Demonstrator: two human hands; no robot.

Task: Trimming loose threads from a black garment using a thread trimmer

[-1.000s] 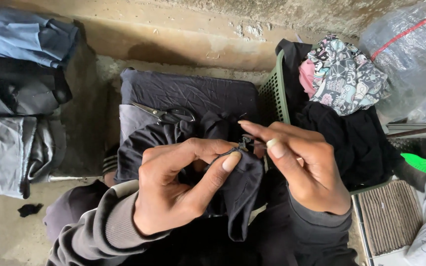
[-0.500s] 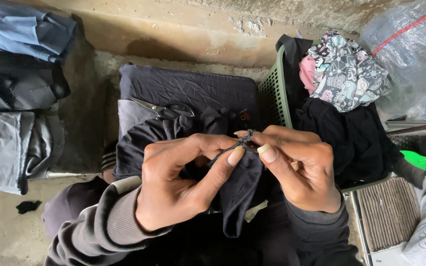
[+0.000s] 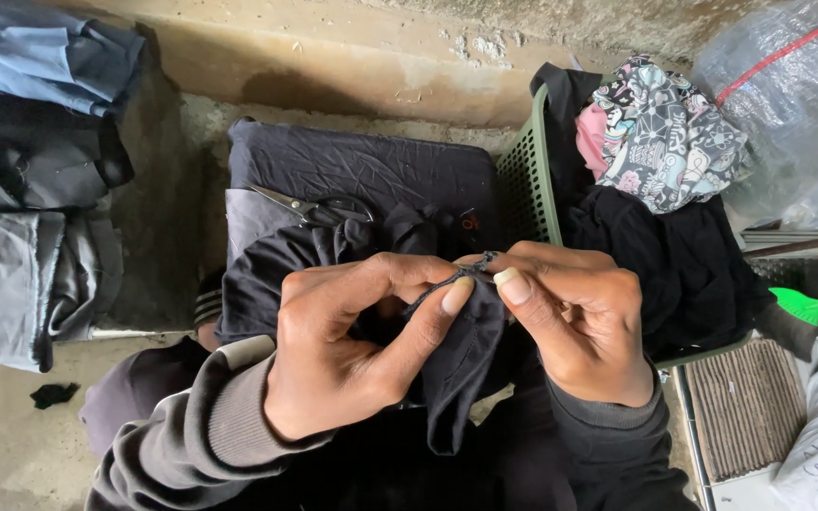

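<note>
Pinching small fold of dark cloth (image 3: pixel 461 369) between thumb and forefinger: left hand (image 3: pixel 352 350) and right hand (image 3: pixel 575 322), fingertips nearly touching, cloth held over lap. Scissors (image 3: pixel 314 206) laid on dark cushion (image 3: pixel 362 170) just behind hands. Green basket (image 3: pixel 527 180) at right filled with black garments (image 3: pixel 674 265), topped by patterned fabric (image 3: pixel 665 132). Folded grey clothes (image 3: pixel 21 189) stacked at left.
</note>
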